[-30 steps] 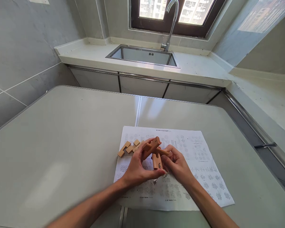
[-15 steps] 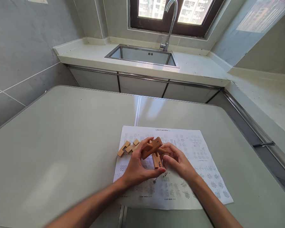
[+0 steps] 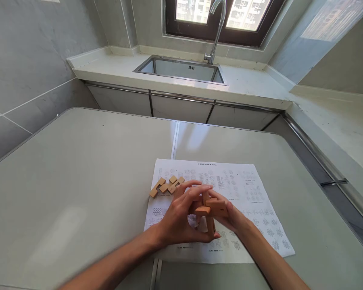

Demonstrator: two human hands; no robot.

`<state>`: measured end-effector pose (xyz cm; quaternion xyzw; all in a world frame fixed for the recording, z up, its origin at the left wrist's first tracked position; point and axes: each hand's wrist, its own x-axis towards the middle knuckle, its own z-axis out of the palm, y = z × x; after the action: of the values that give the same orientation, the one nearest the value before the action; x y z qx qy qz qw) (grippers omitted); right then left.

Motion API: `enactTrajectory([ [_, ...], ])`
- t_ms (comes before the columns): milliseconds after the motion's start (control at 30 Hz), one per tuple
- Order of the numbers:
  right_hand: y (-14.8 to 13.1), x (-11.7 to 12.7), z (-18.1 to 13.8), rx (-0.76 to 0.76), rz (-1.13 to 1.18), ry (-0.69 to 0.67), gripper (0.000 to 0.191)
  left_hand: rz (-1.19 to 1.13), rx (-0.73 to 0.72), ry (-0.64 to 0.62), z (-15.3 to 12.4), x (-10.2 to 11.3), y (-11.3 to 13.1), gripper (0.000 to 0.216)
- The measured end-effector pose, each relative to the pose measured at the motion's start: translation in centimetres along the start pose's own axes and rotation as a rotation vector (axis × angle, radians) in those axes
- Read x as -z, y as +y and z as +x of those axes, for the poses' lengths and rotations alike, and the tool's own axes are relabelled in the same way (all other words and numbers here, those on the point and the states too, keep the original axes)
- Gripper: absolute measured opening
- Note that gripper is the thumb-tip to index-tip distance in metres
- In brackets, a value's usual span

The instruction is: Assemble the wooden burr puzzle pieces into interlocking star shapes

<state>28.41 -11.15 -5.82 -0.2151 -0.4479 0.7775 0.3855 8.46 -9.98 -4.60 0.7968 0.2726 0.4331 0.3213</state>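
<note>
Over the printed sheet (image 3: 245,193), near the table's (image 3: 78,181) front edge, both hands meet around a small cluster of joined wooden blocks (image 3: 210,209) held just above the paper. The left hand (image 3: 178,219) curls around the cluster from the left, fingers arched over its top and thumb stretched underneath toward the lower end of one upright piece; it is closed on the wood, not flat or spread. The right hand (image 3: 232,215) comes in from the right and lies partly hidden behind the cluster; its fingers pinch a flat block whose broad face tilts toward the camera. One piece of the cluster stands roughly upright, its long axis running up and down, while the flat block crosses it from left to right, so the two hands grip pieces that lie at right angles. Loose blocks (image 3: 166,186) lie in a short row on the sheet's far left corner, beyond the left hand and plainly nearer to it than to the right; they touch one another. Bare table spreads wide to the left and beyond the sheet, and the seam (image 3: 174,139) between the two tabletop halves runs away toward the sink (image 3: 181,68).
</note>
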Motion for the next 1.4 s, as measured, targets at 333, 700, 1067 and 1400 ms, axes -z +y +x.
enactTrajectory([
  [333,0.3,0.1,0.0,-0.014,0.028,0.007,0.095,0.024,-0.088,-0.027,0.0,-0.3,0.0,0.109],
  [700,-0.1,0.7,0.1,-0.058,0.027,-0.022,0.092,-0.003,-0.075,0.047,0.1,-0.1,0.1,0.107],
  [1067,-0.4,0.7,0.0,-0.066,-0.024,-0.049,0.095,-0.038,-0.044,0.062,0.4,0.1,0.2,0.105],
  [1400,-0.2,1.2,0.0,0.002,-0.131,0.117,0.065,-0.075,0.078,0.11,0.7,0.4,0.2,0.1],
])
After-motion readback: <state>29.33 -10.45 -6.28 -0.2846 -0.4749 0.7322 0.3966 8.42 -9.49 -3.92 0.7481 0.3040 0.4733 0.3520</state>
